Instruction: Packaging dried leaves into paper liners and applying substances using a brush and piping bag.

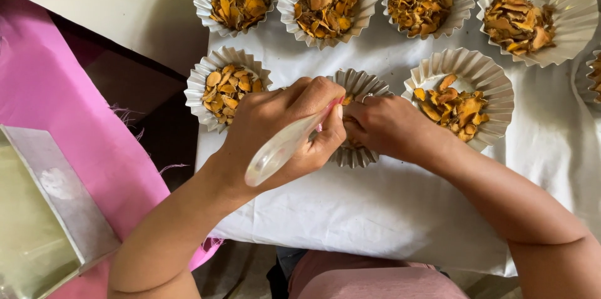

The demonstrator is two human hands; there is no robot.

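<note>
My left hand (282,127) is closed around a clear plastic spoon (278,149), its handle pointing back toward my wrist. My right hand (382,127) rests with curled fingers on the middle fluted paper cup (360,83) in the near row; whether it pinches something I cannot tell. Both hands meet over this cup and hide most of its contents. Dried orange-yellow slices fill the neighbouring cups, one to the left (226,86) and one to the right (460,102). All cups stand on a white cloth (375,211).
Several more filled fluted cups line the far row (325,1). A pink cloth (44,86) lies at the left with a clear plastic box edge (56,192) on it. My lap in pink fabric (369,280) shows below the cloth's near edge.
</note>
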